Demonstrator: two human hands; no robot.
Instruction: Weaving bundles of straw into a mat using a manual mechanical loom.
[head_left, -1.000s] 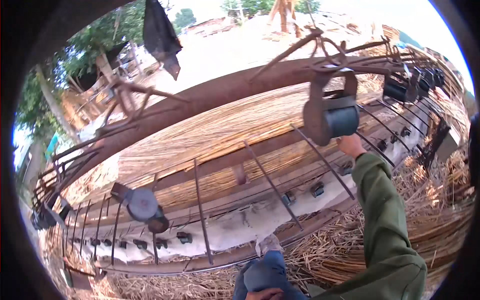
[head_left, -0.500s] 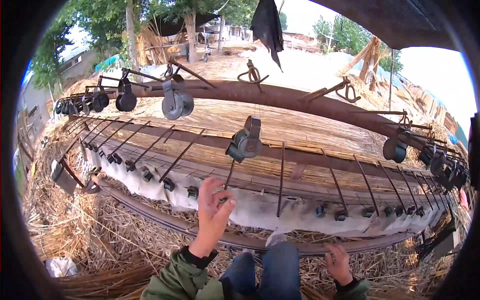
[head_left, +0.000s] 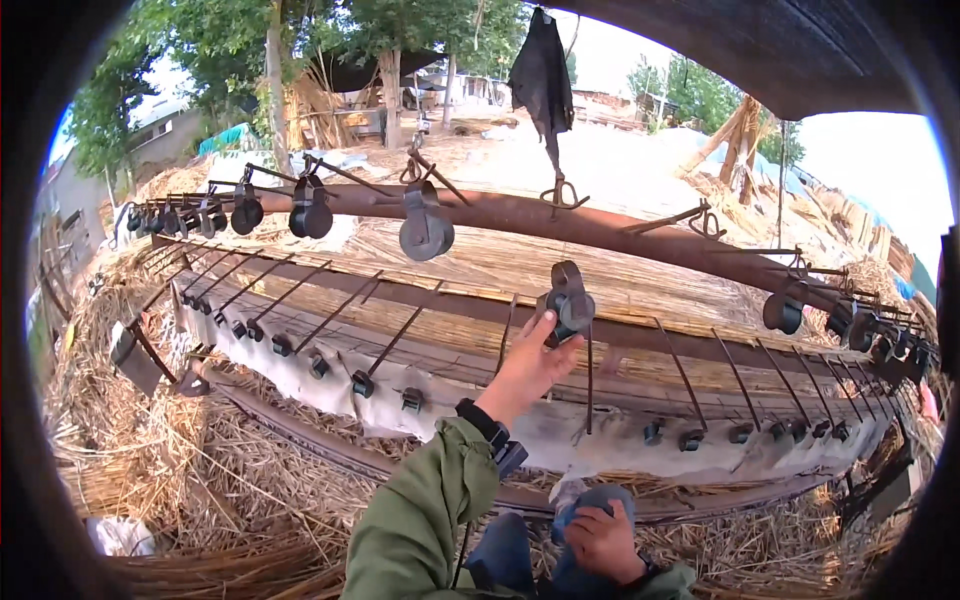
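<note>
A rusty brown beam [head_left: 600,222] carries dark grey pulleys [head_left: 425,234] over golden straw matting [head_left: 520,270], beside an olive-green sleeve [head_left: 425,520] and a black hanging cloth [head_left: 541,75].

A long beam [head_left: 620,225] runs left to right above a reed mat [head_left: 560,275], with spools [head_left: 425,232] hanging along it. Below the mat, rods [head_left: 390,345] slope down to a cloth strip [head_left: 480,410]. The left hand [head_left: 530,365] reaches one spool [head_left: 568,305], seemingly touching it. The right hand [head_left: 600,540] rests lower, near the knees. Straw [head_left: 200,470] lies left of the sleeve [head_left: 425,520].
</note>
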